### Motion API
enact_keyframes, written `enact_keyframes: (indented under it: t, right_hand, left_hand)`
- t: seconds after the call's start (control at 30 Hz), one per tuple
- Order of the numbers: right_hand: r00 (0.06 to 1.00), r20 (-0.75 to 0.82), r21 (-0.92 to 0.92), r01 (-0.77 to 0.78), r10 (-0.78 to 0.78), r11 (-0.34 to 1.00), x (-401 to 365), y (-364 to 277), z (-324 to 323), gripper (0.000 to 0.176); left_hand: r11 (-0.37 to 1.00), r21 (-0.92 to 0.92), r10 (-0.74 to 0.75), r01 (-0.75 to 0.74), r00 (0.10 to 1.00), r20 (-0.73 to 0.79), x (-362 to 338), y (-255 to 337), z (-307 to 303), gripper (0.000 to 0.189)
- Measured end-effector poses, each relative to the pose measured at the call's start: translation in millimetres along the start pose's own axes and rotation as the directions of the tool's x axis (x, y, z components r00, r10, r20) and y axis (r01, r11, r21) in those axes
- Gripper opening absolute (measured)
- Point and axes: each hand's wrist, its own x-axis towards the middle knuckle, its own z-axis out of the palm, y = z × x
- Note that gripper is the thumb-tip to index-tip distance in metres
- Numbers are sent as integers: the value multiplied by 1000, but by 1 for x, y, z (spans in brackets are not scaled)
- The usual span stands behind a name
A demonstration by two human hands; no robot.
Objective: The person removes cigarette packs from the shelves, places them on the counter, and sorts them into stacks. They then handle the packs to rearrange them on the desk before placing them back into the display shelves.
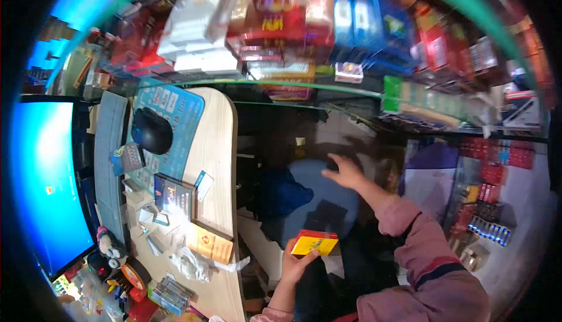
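a monitor (50,181) glows at nine o'clock, with a mouse (152,130) on the cluttered desk (219,146) beside it. at six o'clock the left hand (293,265) grips a yellow box (314,244). at one o'clock from the box, the right hand (345,173) is spread open, holding nothing, over what may be a blue seat (310,173). stacked cartons (281,23) fill twelve o'clock.
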Motion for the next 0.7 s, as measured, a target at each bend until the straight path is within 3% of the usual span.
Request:
enact_keyframes:
  t: [0.03,0.1,0.17,0.27,0.33,0.37,0.43,0.47,0.5,0.53,0.57,0.6,0.63,0.7]
  right_hand:
    - [1000,3,15,-4,4,1000,17,10,15,69]
    - [973,195,97,-146,126,984,31,21,41,73]
    - [970,179,21,-170,163,985,21,24,48,73]
    - [959,218,-138,-153,181,978,7,19,36,72]
    - [890,404,-126,-175,211,977,-11,39,42,70]
    - [887,410,-126,-178,214,976,-9,52,41,70]
    - [860,509,107,-22,-36,994,-3,73,35,70]
    - [761,645,64,-139,65,988,19,72,25,69]
    - [829,555,64,-122,66,991,39,81,34,66]
    - [887,457,60,-101,63,993,60,91,51,63]
    - [960,274,-15,70,-63,997,87,113,78,57]
    - [973,93,-120,223,-213,967,112,128,102,51]
    - [971,96,-113,228,-218,967,132,129,114,51]
    - [950,313,-521,170,2,836,171,124,142,39]
  left_hand:
    - [994,109,25,-29,999,34,14,-13,-7,42]
    - [985,170,4,-11,999,44,35,-27,-15,38]
    - [998,19,-66,65,996,55,51,-31,-16,41]
    - [1000,-25,-2,4,997,82,70,-44,-17,43]
    - [1000,12,17,-19,995,98,85,-49,-14,45]
    - [1000,11,10,-11,995,95,92,-59,-14,45]
    - [998,-60,4,3,994,108,100,-80,-18,43]
    - [997,-76,-14,23,994,112,104,-85,-17,44]
    - [997,-77,-22,31,994,105,106,-93,-21,44]
    - [994,113,-22,7,991,129,106,-99,-27,46]
    - [953,301,-21,-28,987,157,110,-108,-32,47]
    - [897,385,131,-216,963,235,112,-116,-35,47]
    - [936,330,47,-122,973,227,111,-129,-44,48]
    - [798,423,235,-430,868,438,118,-113,-41,48]
